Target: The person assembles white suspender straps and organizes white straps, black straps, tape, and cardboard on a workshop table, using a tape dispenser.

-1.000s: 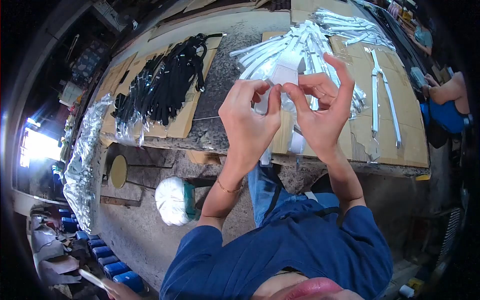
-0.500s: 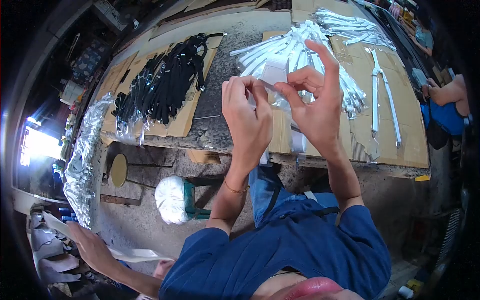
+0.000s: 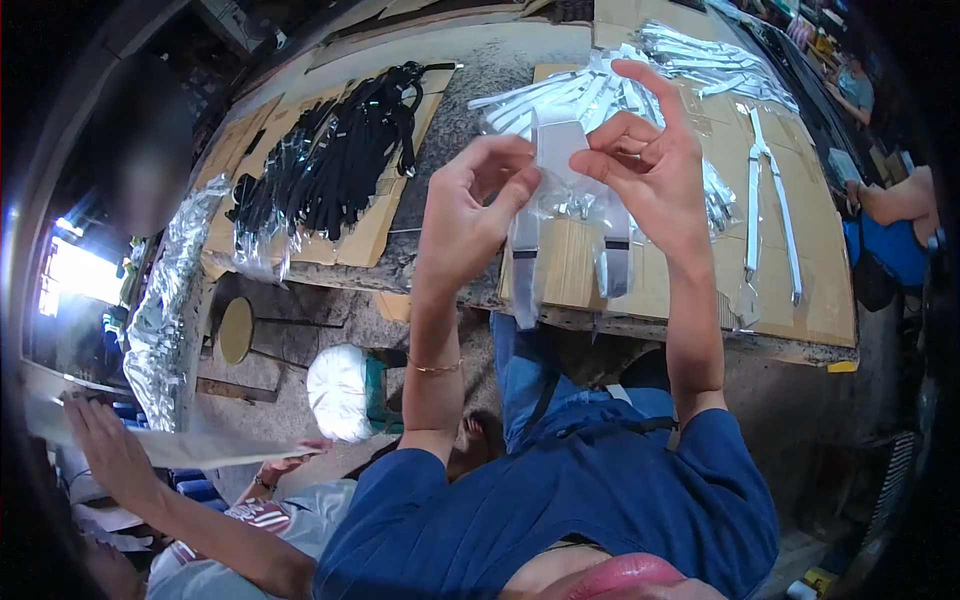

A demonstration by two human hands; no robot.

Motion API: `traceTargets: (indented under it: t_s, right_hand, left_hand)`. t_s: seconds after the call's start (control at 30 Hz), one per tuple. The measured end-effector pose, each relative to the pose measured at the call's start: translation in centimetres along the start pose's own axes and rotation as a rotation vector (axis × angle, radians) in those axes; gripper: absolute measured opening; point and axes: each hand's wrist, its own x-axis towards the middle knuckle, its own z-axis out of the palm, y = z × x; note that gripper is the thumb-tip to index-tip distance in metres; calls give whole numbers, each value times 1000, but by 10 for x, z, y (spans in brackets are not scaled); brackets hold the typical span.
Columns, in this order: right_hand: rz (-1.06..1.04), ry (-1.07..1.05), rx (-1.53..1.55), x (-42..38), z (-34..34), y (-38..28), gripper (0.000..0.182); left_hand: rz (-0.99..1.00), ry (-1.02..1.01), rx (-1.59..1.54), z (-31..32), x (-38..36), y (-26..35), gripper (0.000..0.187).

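Observation:
A folded pair of pale grey suspenders [image 3: 563,150] hangs upright in front of me, with clear plastic around it. Its two strap ends, each with a dark band, dangle over the cardboard, and small metal clips show between them. My left hand [image 3: 465,215] has thumb and forefinger closed at its upper left edge. On the opposite edge, my right hand [image 3: 655,170] pinches with thumb and bent fingers while its forefinger sticks up. Behind my hands lies a pile of white suspenders [image 3: 505,105], partly hidden.
Black straps [image 3: 345,155] lie heaped on cardboard at the left. One white Y-shaped pair of suspenders [image 3: 755,190] lies at the right. Silvery plastic packets [image 3: 160,320] line the left edge. A co-worker's hand [image 3: 105,450] holds a pale strip at lower left; another person [image 3: 895,215] is at far right.
The suspenders have turned to hang upright, and their strap ends now show below. My left hand has shifted left, its fingers wider apart. The co-worker at lower left has moved further into view.

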Motion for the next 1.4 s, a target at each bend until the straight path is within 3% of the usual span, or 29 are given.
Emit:
traceTargets:
  t_s: [0.27,0.33,0.63,0.7,0.8,0.87,1.1,1.4]
  right_hand:
    - [6,24,-92,11,-3,6,70]
    - [-13,40,-106,14,-3,7,69]
    - [-69,3,-143,24,-8,-6,73]
    - [-78,18,-16,23,-9,-17,76]
    - [-196,78,-80,21,-22,-20,77]
    - [-157,45,-83,17,-28,-20,78]
    - [-129,23,-96,20,-28,-33,79]
    - [-198,63,-95,21,-22,-42,78]
  left_hand:
    - [-75,-139,52,-6,17,8,15]
    - [-119,-158,-84,-4,23,7,16]
    - [-19,-184,-22,-1,37,13,21]
    - [15,-131,-43,6,36,19,20]
    - [62,-41,-33,10,35,28,18]
    - [72,-5,-7,12,35,34,17]
    - [148,-10,-126,16,35,45,39]
    - [169,60,-263,16,33,46,26]
